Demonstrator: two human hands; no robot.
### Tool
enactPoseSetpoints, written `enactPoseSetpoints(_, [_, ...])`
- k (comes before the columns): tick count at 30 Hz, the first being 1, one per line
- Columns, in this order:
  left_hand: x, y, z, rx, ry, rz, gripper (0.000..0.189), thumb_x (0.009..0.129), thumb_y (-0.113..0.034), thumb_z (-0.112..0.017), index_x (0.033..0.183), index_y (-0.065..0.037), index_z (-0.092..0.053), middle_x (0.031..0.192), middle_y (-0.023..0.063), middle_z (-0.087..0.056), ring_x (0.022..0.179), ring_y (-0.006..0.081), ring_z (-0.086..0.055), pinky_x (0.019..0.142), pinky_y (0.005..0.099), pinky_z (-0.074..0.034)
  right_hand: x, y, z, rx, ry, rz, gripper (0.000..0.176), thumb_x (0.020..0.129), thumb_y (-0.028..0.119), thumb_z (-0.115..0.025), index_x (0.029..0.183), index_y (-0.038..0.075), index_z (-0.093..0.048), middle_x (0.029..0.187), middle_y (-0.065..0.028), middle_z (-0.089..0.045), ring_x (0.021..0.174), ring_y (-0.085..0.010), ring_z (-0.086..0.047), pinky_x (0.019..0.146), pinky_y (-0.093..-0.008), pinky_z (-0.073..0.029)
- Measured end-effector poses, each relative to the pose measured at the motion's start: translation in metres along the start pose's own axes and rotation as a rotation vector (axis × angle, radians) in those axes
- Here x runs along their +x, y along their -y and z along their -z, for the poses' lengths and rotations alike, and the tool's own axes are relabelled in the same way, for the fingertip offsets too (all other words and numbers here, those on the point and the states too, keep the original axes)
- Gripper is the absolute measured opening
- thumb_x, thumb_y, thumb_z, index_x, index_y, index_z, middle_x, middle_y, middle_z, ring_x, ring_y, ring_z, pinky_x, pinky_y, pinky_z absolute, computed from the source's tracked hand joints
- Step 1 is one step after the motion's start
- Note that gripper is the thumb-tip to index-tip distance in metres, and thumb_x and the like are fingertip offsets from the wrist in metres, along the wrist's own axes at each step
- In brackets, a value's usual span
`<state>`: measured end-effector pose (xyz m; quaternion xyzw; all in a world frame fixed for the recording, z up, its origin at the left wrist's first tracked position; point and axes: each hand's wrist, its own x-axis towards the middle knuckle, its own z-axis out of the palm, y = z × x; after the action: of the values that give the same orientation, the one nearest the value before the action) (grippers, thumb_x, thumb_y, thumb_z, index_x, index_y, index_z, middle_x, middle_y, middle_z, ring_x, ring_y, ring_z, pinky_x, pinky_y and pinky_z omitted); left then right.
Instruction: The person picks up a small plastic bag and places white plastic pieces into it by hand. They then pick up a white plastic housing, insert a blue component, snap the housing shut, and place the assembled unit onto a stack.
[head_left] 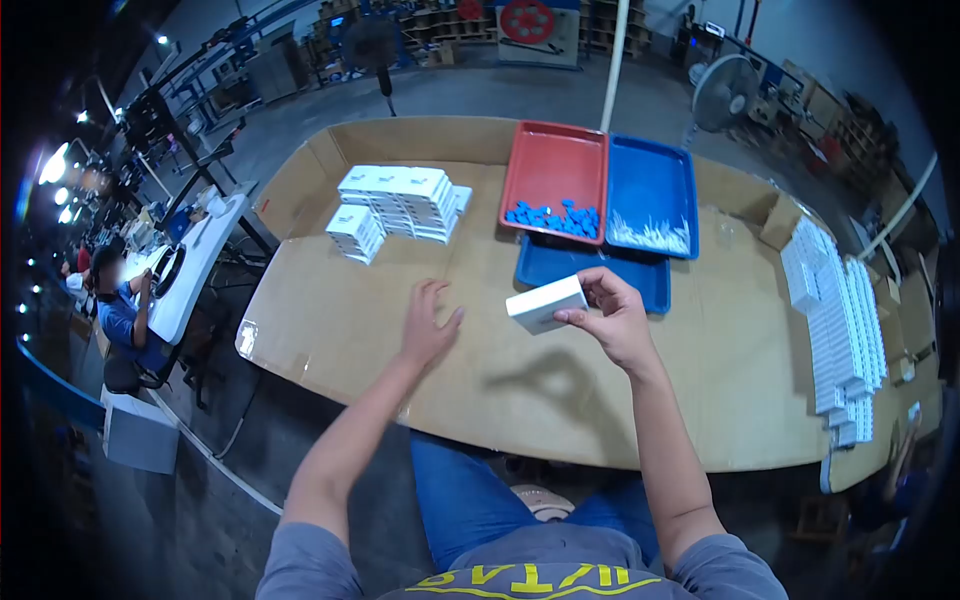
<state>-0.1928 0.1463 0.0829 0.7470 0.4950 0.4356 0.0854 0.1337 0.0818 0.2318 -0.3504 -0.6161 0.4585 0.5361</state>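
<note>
Workshop floor (450,90) surrounds a cardboard-covered counter (720,390). Right hand (622,325) grips a small white carton (548,304) between thumb and fingers, raised above the counter, near the lower blue tray (535,264). Left hand (430,328) is empty, fingers loosely open, nearer the left edge. White cartons (400,205) stand stacked toward the far left corner. Judged step: one-handed carton handling; any move calls for a steady pinch.
</note>
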Motion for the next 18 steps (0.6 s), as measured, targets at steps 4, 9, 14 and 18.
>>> enactPoseSetpoints(4, [-0.01, -0.128, -0.005, -1.004, 0.562, 0.455, 0.064, 0.111, -0.054, -0.042, 0.145, -0.001, -0.053, 0.129, 0.0114, -0.064, 0.12, 0.0213, -0.06, 0.101, 0.0385, -0.05, -0.059, -0.004, 0.016, -0.062, 0.057, -0.035, 0.038, 0.079, 0.006, -0.089, 0.112, 0.005, -0.07, 0.106, -0.0024, -0.073, 0.106, -0.0133, -0.065, 0.101, -0.0329, -0.048])
enactPoseSetpoints(9, [-0.051, -0.195, -0.005, -1.121, 0.757, 0.251, 0.072, 0.111, -0.056, -0.04, 0.157, -0.002, -0.043, 0.13, 0.0109, -0.062, 0.118, 0.0187, -0.06, 0.102, 0.0357, -0.05, -0.107, -0.007, 0.032, -0.044, 0.146, -0.164, 0.043, 0.078, 0.005, -0.089, 0.116, 0.005, -0.069, 0.111, -0.0039, -0.073, 0.11, -0.0157, -0.065, 0.102, -0.0355, -0.049])
enactPoseSetpoints(14, [-0.097, -0.235, -0.005, -1.213, 0.766, 0.668, 0.079, 0.106, -0.056, -0.049, 0.163, -0.005, -0.03, 0.139, 0.0132, -0.058, 0.121, 0.0237, -0.064, 0.106, 0.0405, -0.05, -0.148, -0.022, 0.019, -0.265, 0.043, -0.148, 0.061, 0.081, 0.014, -0.088, 0.136, 0.004, -0.064, 0.13, -0.0113, -0.067, 0.121, -0.023, -0.062, 0.111, -0.0384, -0.044])
enactPoseSetpoints(18, [-0.162, -0.243, -0.038, -1.59, 0.492, 1.133, 0.06, 0.107, -0.048, -0.046, 0.152, -0.007, -0.044, 0.136, 0.012, -0.061, 0.122, 0.0253, -0.064, 0.105, 0.0459, -0.052, -0.209, -0.052, -0.001, -0.361, 0.045, -0.064, 0.076, 0.087, 0.022, -0.079, 0.153, 0.004, -0.047, 0.149, -0.0219, -0.051, 0.142, -0.0353, -0.048, 0.118, -0.0442, -0.038])
